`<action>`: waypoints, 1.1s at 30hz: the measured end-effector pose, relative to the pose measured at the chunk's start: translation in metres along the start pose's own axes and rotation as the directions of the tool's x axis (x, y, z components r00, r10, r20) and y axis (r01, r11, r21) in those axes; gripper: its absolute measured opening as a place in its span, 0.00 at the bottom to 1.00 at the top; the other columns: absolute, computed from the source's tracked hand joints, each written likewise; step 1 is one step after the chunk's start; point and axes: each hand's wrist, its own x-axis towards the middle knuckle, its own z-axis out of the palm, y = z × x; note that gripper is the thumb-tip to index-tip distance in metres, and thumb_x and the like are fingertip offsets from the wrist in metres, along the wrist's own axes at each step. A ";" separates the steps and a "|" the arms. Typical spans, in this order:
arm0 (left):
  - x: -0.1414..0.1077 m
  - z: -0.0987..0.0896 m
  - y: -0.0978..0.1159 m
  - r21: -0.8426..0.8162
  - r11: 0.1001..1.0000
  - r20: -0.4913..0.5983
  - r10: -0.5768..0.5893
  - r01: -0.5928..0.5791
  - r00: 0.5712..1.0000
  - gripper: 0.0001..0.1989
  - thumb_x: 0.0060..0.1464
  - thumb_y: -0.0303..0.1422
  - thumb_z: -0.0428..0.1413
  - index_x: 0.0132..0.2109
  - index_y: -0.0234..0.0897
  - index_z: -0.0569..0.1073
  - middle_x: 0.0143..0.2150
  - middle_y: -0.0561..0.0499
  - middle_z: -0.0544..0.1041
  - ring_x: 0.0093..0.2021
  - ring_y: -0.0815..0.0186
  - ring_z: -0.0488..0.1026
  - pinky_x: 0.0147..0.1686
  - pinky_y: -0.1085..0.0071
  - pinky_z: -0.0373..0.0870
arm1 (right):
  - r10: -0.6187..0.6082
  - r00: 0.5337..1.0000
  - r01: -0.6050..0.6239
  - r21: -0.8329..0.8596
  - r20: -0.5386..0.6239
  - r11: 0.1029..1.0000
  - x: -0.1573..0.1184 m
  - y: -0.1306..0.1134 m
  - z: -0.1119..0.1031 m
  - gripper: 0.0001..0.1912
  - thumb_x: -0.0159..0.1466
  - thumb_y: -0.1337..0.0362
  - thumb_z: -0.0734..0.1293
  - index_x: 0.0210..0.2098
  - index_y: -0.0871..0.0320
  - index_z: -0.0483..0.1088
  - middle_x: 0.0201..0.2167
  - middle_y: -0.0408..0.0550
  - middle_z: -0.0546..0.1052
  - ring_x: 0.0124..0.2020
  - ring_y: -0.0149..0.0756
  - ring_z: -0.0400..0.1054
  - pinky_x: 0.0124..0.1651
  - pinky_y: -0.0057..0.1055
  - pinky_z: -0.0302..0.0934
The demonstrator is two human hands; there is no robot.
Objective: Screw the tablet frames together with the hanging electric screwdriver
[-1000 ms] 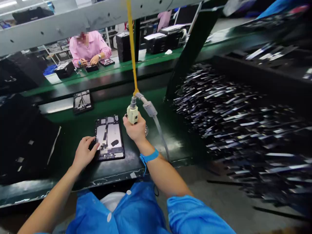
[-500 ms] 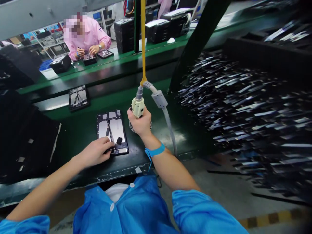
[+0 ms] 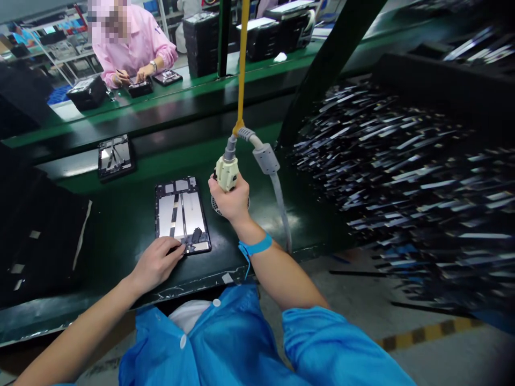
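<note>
The opened tablet [image 3: 193, 208] lies on the green bench [image 3: 120, 212], its lower edge right under the fingertips of my left hand [image 3: 157, 261]; they bunch close together there, and from over here I cannot tell whether they pinch anything. Beyond the tablet's right side, my right hand [image 3: 232, 197] wraps round a cream tool [image 3: 226, 172] below a yellow strap [image 3: 242, 69].

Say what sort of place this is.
Most likely an electronics assembly or repair workshop: an opened tablet-like device on a workbench, a corded tool on a yellow line, and a person in pink working opposite.
</note>
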 end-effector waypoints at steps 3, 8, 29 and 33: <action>-0.003 0.004 0.007 0.022 0.999 -0.048 -0.037 0.038 0.998 0.19 0.63 0.23 0.55 0.60 0.38 0.71 0.49 0.41 0.76 0.51 0.57 0.73 0.53 0.54 0.73 | 0.008 1.000 -0.008 -0.004 0.004 1.000 -0.001 -0.001 -0.001 0.11 0.61 0.58 0.71 0.40 0.56 0.73 0.34 0.45 0.78 0.35 0.36 0.74 0.44 0.36 0.72; -0.010 0.019 0.011 0.086 0.975 -0.116 -0.197 0.207 0.974 0.16 0.64 0.24 0.56 0.56 0.41 0.76 0.52 0.43 0.77 0.59 0.51 0.71 0.63 0.35 0.60 | 0.017 1.000 -0.017 0.019 0.004 1.000 -0.002 0.001 -0.004 0.11 0.62 0.57 0.72 0.40 0.55 0.73 0.34 0.45 0.78 0.36 0.37 0.75 0.44 0.37 0.73; 0.031 0.036 -0.031 -0.041 0.957 -0.177 -0.291 0.289 0.940 0.10 0.66 0.29 0.57 0.52 0.41 0.78 0.54 0.45 0.78 0.63 0.52 0.71 0.64 0.41 0.62 | 0.119 0.992 -0.121 -0.040 -0.048 0.992 0.000 0.004 -0.015 0.09 0.62 0.59 0.70 0.40 0.55 0.71 0.34 0.48 0.78 0.35 0.37 0.77 0.43 0.39 0.75; 0.030 0.037 -0.032 -0.058 0.955 -0.170 -0.296 0.290 0.940 0.11 0.66 0.30 0.56 0.52 0.42 0.78 0.55 0.45 0.78 0.63 0.52 0.70 0.64 0.41 0.61 | 0.135 0.990 -0.137 -0.062 -0.042 0.989 -0.001 0.007 -0.013 0.10 0.61 0.59 0.70 0.40 0.55 0.71 0.34 0.47 0.78 0.34 0.37 0.77 0.42 0.38 0.75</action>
